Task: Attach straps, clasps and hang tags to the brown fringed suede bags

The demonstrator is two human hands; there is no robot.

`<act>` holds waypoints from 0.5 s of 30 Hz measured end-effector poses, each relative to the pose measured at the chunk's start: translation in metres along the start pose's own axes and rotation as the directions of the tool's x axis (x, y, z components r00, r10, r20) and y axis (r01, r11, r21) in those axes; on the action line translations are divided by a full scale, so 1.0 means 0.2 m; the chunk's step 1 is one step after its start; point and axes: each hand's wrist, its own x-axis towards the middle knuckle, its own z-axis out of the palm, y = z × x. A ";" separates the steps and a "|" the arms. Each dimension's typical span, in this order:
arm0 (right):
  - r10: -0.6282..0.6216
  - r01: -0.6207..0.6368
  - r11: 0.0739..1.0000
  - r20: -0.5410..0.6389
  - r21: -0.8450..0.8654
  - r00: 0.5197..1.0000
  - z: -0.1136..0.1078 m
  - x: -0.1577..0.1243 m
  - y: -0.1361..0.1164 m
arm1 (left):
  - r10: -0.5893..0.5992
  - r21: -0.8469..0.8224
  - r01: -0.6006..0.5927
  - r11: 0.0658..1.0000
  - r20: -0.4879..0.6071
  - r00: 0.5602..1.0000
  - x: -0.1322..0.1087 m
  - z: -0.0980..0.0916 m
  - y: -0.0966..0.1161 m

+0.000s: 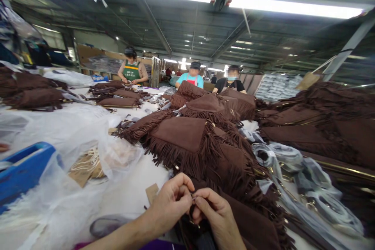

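My left hand (172, 199) and my right hand (216, 209) meet at the bottom middle, fingertips pinched close together. Between them is a small thin piece, partly pale, whose kind I cannot make out; the fingers hide most of it. Just under my hands, dark straps and a bit of gold-coloured metal show. A brown fringed bag (252, 220) lies beneath and to the right of my right hand. Beside my left hand is a brown card tag (151, 193). Ahead, more brown fringed bags (178, 133) lie heaped on the table.
Left are a blue plastic holder (26, 175), translucent white wrapping (67, 203) and brown tags with white strings (88, 164). Plastic-wrapped rolled straps (310, 183) and a tall pile of brown bags (328, 121) stand right. Across the table are several people, including one in a green apron (131, 71).
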 end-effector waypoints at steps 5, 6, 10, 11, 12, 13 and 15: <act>-0.026 0.026 0.999 0.016 -0.038 1.000 0.00 0.00 0.02 | 0.022 -0.046 -0.021 0.999 0.022 1.000 0.00 0.01 -0.02; -0.045 0.046 0.998 0.010 -0.045 0.999 0.00 0.00 0.03 | 0.030 -0.076 -0.027 0.997 0.038 0.999 0.00 0.02 -0.03; -0.192 0.194 0.977 0.028 -0.092 0.981 0.01 0.01 0.04 | 0.061 -0.149 -0.052 0.987 0.052 0.997 0.00 0.04 -0.07; -0.231 0.234 0.966 0.042 -0.111 0.972 0.01 0.01 0.04 | 0.062 -0.149 -0.055 0.987 0.045 0.997 0.00 0.04 -0.08; -0.263 0.268 0.954 0.054 -0.131 0.963 0.01 0.01 0.04 | 0.066 -0.147 -0.059 0.987 0.041 0.997 0.00 0.04 -0.08; -0.287 0.294 0.944 0.065 -0.151 0.956 0.01 0.00 0.03 | 0.070 -0.139 -0.064 0.988 0.040 0.997 0.00 0.04 -0.08; -0.308 0.319 0.930 0.089 -0.182 0.947 0.01 0.00 0.03 | 0.080 -0.109 -0.076 0.991 0.034 0.996 0.00 0.04 -0.08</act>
